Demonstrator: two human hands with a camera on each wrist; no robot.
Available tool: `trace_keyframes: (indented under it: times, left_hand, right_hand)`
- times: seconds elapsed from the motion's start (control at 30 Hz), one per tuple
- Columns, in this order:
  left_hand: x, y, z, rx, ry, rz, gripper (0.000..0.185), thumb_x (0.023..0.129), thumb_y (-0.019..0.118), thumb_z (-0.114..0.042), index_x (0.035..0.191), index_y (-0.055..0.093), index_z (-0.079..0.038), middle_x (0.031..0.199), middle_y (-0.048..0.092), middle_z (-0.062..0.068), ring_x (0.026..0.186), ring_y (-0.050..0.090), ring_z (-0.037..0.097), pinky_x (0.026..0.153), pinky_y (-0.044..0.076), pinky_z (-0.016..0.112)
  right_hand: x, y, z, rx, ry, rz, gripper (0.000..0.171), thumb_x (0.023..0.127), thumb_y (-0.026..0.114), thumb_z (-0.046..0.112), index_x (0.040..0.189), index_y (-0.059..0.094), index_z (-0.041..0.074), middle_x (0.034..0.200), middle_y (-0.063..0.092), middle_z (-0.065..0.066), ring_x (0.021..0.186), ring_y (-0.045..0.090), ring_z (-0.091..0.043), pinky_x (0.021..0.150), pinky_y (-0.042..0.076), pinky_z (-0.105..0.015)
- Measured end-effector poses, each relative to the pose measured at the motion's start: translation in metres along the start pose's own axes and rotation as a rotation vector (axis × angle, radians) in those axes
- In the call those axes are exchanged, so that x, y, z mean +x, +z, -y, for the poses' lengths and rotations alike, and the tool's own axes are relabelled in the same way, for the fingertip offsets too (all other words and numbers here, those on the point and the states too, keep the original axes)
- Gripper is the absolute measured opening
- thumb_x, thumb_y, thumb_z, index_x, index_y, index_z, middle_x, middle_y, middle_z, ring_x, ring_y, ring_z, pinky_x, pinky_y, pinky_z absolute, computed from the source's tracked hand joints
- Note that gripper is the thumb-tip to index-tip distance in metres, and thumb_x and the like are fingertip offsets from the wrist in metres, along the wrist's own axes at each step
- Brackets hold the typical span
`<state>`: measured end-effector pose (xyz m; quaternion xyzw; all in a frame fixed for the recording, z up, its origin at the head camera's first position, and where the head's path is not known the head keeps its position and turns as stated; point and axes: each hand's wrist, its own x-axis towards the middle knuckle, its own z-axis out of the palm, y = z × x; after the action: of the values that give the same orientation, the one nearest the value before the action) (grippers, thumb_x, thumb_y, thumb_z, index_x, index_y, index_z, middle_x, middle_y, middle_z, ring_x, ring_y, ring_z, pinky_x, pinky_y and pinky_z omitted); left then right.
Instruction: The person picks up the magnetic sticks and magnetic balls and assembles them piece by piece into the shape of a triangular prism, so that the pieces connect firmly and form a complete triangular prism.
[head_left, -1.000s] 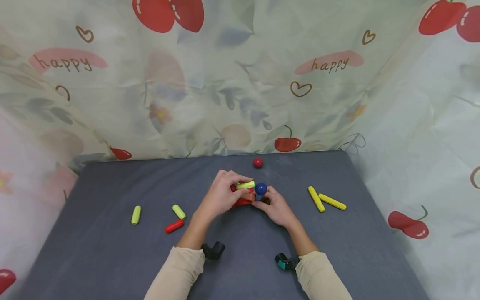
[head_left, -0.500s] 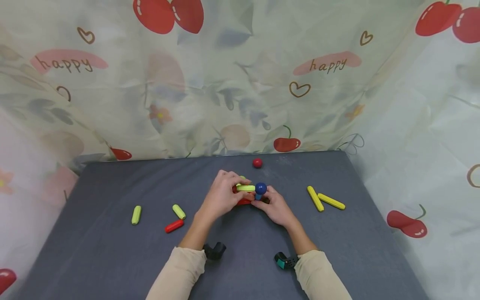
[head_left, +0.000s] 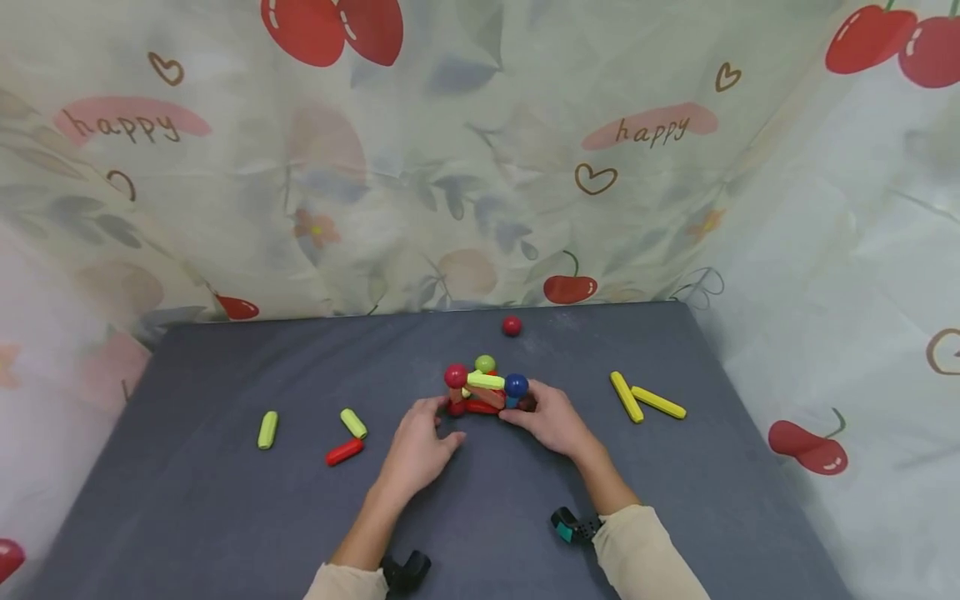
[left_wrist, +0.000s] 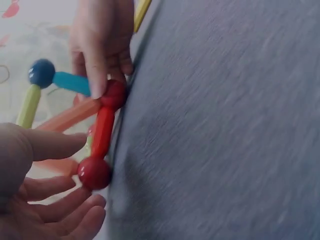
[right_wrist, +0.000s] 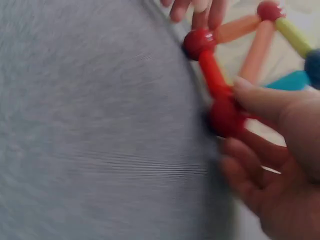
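Observation:
A small frame of magnetic rods and balls stands on the table, with a red rod [head_left: 482,407] along its front bottom. On top, a pale yellow rod [head_left: 486,382] spans a red ball [head_left: 456,376] and a blue ball [head_left: 517,385]. My right hand [head_left: 557,421] holds the lower right corner, thumb and fingers about a red ball [right_wrist: 226,117]. My left hand [head_left: 420,446] is by the lower left corner, fingers spread and loosely bent around another red ball [left_wrist: 94,173]; contact is hard to tell. A green ball [head_left: 485,364] sits at the back.
Two yellow rods [head_left: 626,397] lie to the right. On the left are a red rod [head_left: 344,452] and two pale yellow-green rods [head_left: 267,430]. A loose red ball [head_left: 512,326] rests near the back edge, before a patterned curtain [head_left: 420,167].
My left hand has let go of the top pale yellow rod and drawn down toward me, uncovering the frame's left side. The right hand keeps its place at the right corner.

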<state>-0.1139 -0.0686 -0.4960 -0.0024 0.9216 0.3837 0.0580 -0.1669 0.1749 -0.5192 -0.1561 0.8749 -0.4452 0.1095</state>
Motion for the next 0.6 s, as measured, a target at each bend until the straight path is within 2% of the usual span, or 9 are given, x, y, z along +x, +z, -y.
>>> trace_keyframes:
  times: [0.07,0.13,0.23,0.3,0.37,0.47,0.6]
  left_hand:
    - [0.001,0.003,0.001,-0.010,0.011,0.004,0.069,0.087,0.082,-0.026,0.146,0.053,-0.006,0.140,0.058,0.013,0.121,0.058,0.030,0.101,0.052,0.050]
    - [0.003,0.005,0.002,-0.022,0.023,0.019,0.081,0.083,0.085,-0.029,0.152,0.047,-0.007,0.149,0.053,0.013,0.132,0.051,0.032,0.109,0.047,0.053]
    - [0.006,0.007,0.000,-0.025,0.059,0.089,0.105,0.077,0.090,-0.037,0.160,0.032,-0.008,0.162,0.040,0.011,0.144,0.036,0.033,0.116,0.040,0.056]
    - [0.009,0.011,-0.003,-0.020,0.088,0.140,0.118,0.074,0.091,-0.043,0.163,0.022,-0.009,0.168,0.030,0.010,0.147,0.030,0.034,0.117,0.037,0.057]
    - [0.012,0.015,-0.006,-0.013,0.122,0.167,0.124,0.074,0.091,-0.047,0.164,0.015,-0.008,0.171,0.023,0.011,0.148,0.027,0.036,0.118,0.034,0.060]
    - [0.015,0.019,-0.008,-0.004,0.149,0.158,0.123,0.075,0.090,-0.047,0.164,0.015,-0.006,0.171,0.018,0.014,0.148,0.026,0.038,0.119,0.031,0.062]
    - [0.018,0.016,-0.004,0.014,0.143,0.127,0.105,0.077,0.089,-0.042,0.161,0.032,-0.013,0.170,0.021,0.016,0.147,0.027,0.039,0.117,0.033,0.062]
  right_hand:
    - [-0.004,-0.008,0.003,0.001,-0.006,0.092,0.028,0.091,0.078,0.035,0.113,0.070,0.019,0.095,0.072,0.001,0.080,0.063,-0.010,0.072,0.051,-0.023]
    - [-0.005,-0.017,0.006,0.017,-0.002,0.130,0.029,0.092,0.076,0.033,0.117,0.072,0.019,0.099,0.074,0.000,0.081,0.066,-0.012,0.071,0.052,-0.024]
    - [-0.004,-0.024,0.006,0.022,0.005,0.059,0.034,0.094,0.074,0.030,0.125,0.070,0.016,0.114,0.073,-0.003,0.085,0.066,-0.013,0.071,0.052,-0.024]
    - [-0.001,-0.022,0.004,-0.013,-0.002,-0.005,0.037,0.095,0.073,0.029,0.129,0.069,0.015,0.120,0.070,-0.005,0.082,0.064,-0.013,0.069,0.050,-0.024]
    - [0.000,-0.018,0.001,-0.058,-0.011,-0.034,0.039,0.096,0.073,0.028,0.132,0.067,0.015,0.125,0.066,-0.007,0.081,0.061,-0.011,0.070,0.049,-0.023]
    - [-0.001,-0.011,-0.001,-0.091,-0.009,-0.032,0.037,0.095,0.074,0.028,0.130,0.069,0.016,0.121,0.066,-0.006,0.076,0.057,-0.011,0.068,0.048,-0.023]
    - [-0.007,-0.007,-0.004,-0.100,0.032,-0.069,0.029,0.092,0.077,0.031,0.119,0.074,0.019,0.106,0.066,-0.002,0.072,0.054,-0.012,0.066,0.046,-0.024]
